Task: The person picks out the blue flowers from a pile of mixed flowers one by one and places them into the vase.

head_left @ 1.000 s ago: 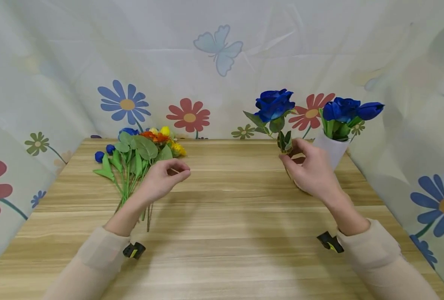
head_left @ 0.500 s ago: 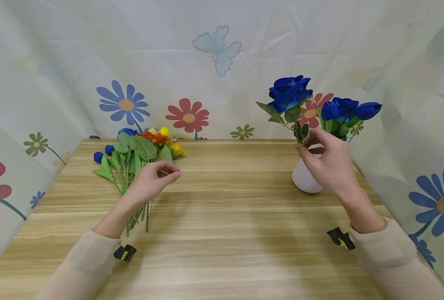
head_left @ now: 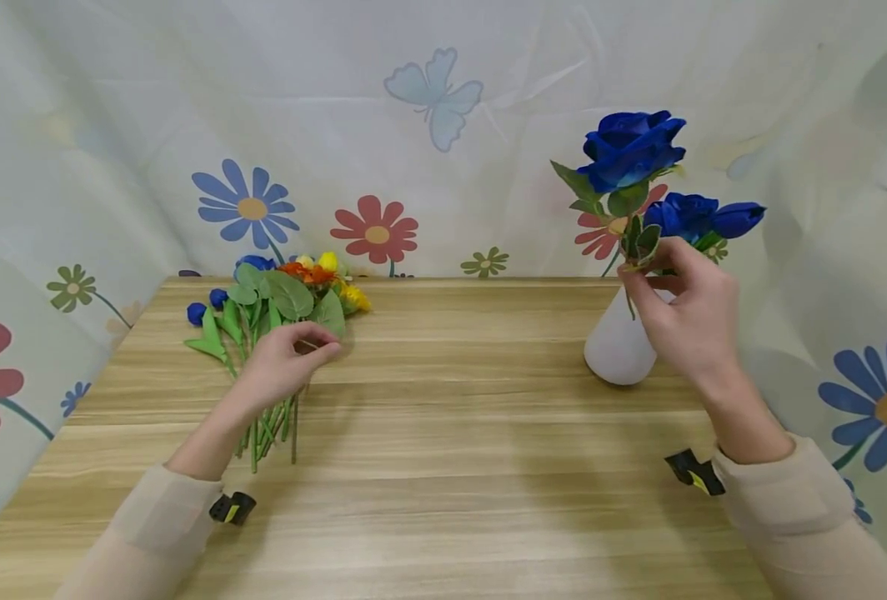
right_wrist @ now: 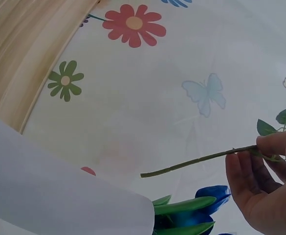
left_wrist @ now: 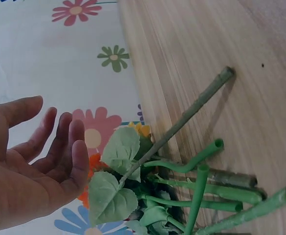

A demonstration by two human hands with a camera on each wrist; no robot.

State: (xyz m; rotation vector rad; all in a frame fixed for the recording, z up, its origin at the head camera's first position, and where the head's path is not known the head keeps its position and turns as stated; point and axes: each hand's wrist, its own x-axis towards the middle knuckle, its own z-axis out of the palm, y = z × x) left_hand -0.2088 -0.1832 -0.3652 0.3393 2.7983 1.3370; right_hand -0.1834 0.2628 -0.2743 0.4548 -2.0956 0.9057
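My right hand pinches the stem of a blue artificial rose just under its lower leaves. In the right wrist view the bare stem points away from the fingers, beside and above the mouth of the white vase. That vase holds blue flowers, partly covered by my hand in the head view. My left hand hovers over a bunch of artificial flowers, its fingers loosely bent with nothing in them. Green stems of the bunch lie below it in the left wrist view.
The bunch on the left of the wooden table has orange flowers, yellow flowers, blue buds and broad green leaves. Behind the table hangs a flower-printed curtain.
My right hand has lifted the blue rose up and to the right, its stem end now showing near the vase. My left hand has drifted left and slightly down over the bunch.
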